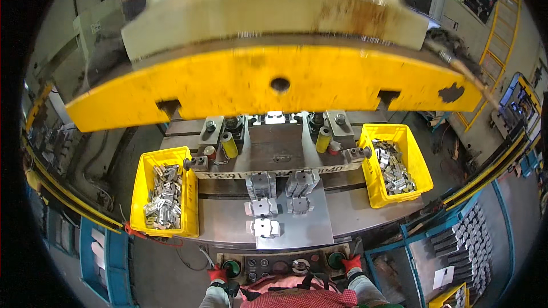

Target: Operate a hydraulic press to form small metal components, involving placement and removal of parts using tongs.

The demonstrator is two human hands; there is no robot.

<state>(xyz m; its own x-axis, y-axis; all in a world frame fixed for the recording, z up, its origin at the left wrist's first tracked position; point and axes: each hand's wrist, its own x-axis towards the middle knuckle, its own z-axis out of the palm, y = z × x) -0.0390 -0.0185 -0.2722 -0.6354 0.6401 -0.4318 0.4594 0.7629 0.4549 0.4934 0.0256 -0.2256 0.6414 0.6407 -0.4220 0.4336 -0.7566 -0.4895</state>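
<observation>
My left hand (218,274) wears a red glove and presses down beside the green round button (231,266) at the left end of the control panel. In a matching red glove, my right hand (352,263) rests against the green round button (335,259) at the panel's right end. Neither hand holds a part. Several stamped metal pieces (263,207) lie in two rows on the steel plate (319,228) in front of the press die (274,154). Above it hangs the big yellow press ram (228,88).
A yellow bin (138,194) of metal parts stands left of the plate, another yellow bin (419,165) of parts on the right. Blue racks with stacked grey parts (465,245) sit at lower right. Yellow guard rails run along both sides.
</observation>
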